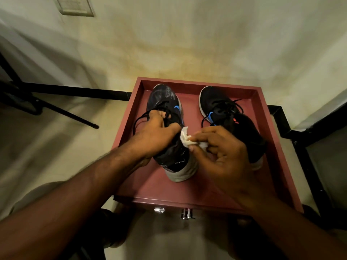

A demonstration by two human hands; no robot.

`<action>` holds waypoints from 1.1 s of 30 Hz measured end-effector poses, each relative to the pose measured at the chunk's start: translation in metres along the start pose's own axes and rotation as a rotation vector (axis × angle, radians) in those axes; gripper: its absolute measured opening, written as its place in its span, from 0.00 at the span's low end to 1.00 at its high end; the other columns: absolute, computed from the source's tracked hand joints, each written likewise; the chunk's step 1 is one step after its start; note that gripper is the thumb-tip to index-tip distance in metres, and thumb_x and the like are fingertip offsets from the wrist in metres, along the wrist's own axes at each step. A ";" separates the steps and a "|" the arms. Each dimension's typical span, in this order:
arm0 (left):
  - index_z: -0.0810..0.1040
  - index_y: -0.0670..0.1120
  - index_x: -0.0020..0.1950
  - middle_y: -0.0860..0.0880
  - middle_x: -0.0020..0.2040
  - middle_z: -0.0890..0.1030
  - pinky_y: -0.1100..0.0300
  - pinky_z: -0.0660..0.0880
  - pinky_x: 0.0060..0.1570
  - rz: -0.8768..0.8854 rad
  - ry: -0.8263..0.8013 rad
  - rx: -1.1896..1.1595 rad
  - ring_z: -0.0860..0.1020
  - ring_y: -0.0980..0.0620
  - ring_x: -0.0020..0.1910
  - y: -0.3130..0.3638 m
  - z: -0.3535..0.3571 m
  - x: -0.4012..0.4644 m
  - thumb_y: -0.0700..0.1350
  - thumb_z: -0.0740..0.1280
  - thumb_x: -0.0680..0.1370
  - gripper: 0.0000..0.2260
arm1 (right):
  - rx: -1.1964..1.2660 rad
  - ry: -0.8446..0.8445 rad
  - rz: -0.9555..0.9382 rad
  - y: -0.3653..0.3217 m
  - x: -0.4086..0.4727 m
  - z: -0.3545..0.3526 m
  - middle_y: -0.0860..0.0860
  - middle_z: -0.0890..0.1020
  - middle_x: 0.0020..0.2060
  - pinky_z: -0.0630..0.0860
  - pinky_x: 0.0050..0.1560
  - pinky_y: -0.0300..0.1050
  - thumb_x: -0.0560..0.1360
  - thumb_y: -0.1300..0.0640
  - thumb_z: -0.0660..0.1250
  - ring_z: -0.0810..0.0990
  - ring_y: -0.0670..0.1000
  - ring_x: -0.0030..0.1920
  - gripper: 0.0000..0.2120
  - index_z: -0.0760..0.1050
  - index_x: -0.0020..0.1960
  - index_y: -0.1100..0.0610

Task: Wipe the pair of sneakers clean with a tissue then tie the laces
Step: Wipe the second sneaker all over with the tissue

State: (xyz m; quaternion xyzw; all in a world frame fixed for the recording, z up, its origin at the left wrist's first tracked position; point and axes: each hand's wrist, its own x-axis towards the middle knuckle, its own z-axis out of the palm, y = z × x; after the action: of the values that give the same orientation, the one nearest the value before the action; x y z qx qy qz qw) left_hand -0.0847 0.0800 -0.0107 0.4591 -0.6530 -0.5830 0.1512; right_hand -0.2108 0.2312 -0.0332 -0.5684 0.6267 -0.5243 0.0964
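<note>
Left hand: fingers curled into the opening and over the laces of the left sneaker, gripping it.
Right hand: thumb and fingers pinch a crumpled white tissue, held against the inner side of the left sneaker near its heel.
Left sneaker: black with a blue mark, whitish smears on the toe, laces loose.
Right sneaker: just beside it, untied, partly behind the right hand.
Tray: red, raised rim, both sneakers stand inside.
</note>
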 end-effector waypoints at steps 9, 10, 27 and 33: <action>0.71 0.48 0.48 0.49 0.37 0.77 0.57 0.74 0.35 -0.050 -0.118 -0.178 0.78 0.54 0.33 0.001 -0.001 -0.013 0.51 0.66 0.70 0.11 | -0.181 -0.362 -0.477 -0.027 -0.019 0.006 0.59 0.84 0.50 0.77 0.53 0.49 0.77 0.65 0.73 0.82 0.58 0.48 0.06 0.85 0.53 0.65; 0.72 0.48 0.49 0.49 0.38 0.78 0.55 0.75 0.38 -0.052 -0.131 -0.180 0.78 0.51 0.36 0.001 0.000 -0.015 0.51 0.66 0.68 0.13 | -0.181 -0.316 -0.462 -0.025 -0.016 0.004 0.59 0.84 0.49 0.78 0.53 0.48 0.76 0.66 0.74 0.82 0.57 0.48 0.06 0.85 0.53 0.66; 0.72 0.50 0.35 0.42 0.43 0.71 0.56 0.63 0.35 -0.099 -0.215 -0.324 0.67 0.41 0.41 0.017 0.008 -0.041 0.42 0.63 0.67 0.03 | -0.184 -0.008 -0.024 0.005 0.013 -0.023 0.52 0.83 0.46 0.80 0.45 0.43 0.74 0.65 0.76 0.84 0.50 0.46 0.06 0.85 0.50 0.59; 0.71 0.46 0.45 0.42 0.42 0.72 0.49 0.67 0.42 -0.050 -0.252 -0.296 0.69 0.43 0.43 0.012 0.006 -0.040 0.40 0.61 0.72 0.04 | -0.063 -0.231 -0.240 -0.025 -0.013 -0.015 0.56 0.84 0.48 0.81 0.47 0.47 0.74 0.69 0.75 0.85 0.52 0.48 0.06 0.86 0.50 0.64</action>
State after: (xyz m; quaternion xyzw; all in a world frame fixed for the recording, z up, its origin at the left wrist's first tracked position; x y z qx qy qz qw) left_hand -0.0726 0.1135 0.0124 0.3714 -0.5625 -0.7290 0.1197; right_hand -0.2018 0.2551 -0.0139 -0.6985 0.5550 -0.4433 0.0867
